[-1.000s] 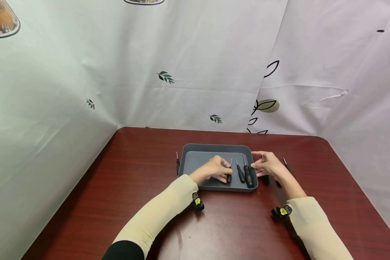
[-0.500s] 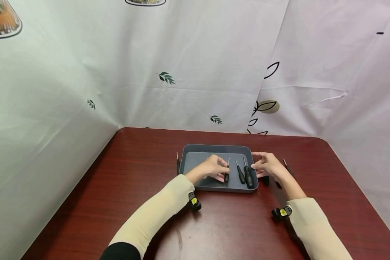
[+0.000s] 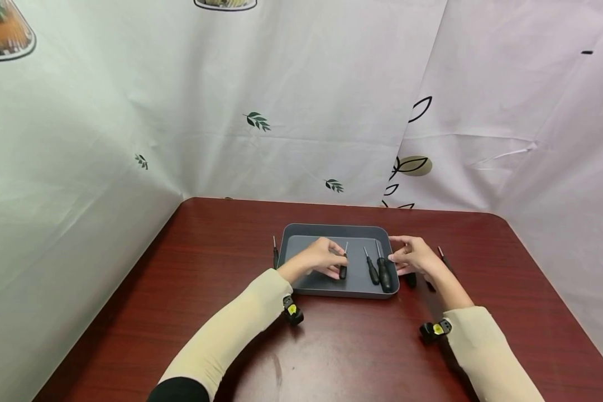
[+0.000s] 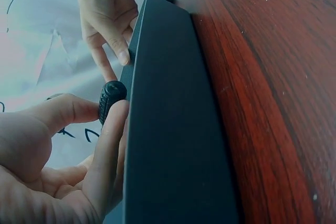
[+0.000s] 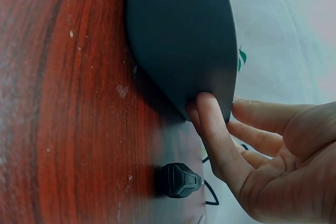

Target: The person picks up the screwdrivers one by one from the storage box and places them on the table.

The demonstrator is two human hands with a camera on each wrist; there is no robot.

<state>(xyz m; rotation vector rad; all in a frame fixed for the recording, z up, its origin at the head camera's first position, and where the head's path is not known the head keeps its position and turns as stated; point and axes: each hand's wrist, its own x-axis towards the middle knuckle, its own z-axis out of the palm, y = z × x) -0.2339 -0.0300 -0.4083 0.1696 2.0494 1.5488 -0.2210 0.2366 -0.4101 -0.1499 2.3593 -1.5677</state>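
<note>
In the head view, my left hand (image 3: 319,258) pinches a small screwdriver (image 3: 343,272) by its black handle, inside the shallow grey tray (image 3: 341,293). The left wrist view shows that handle's ribbed end (image 4: 112,96) between thumb and fingers, just above the tray's near rim. My right hand (image 3: 413,255) grips the tray's right rim; the right wrist view has the thumb over the edge and fingers (image 5: 211,116) against the outer wall. Lying in the tray's right part are a slim screwdriver (image 3: 372,272) and a thicker one (image 3: 384,276), side by side.
Left of the tray, another screwdriver (image 3: 275,254) lies on the brown table (image 3: 221,251). More dark-handled tools lie to the right: a black handle (image 3: 410,279) beside the tray and a screwdriver (image 3: 443,257) partly behind my right forearm. White patterned cloth (image 3: 301,100) hangs behind the table.
My left hand has moved to the left within the tray, carrying the small screwdriver away from the other two. The right hand and the tray have stayed in place.
</note>
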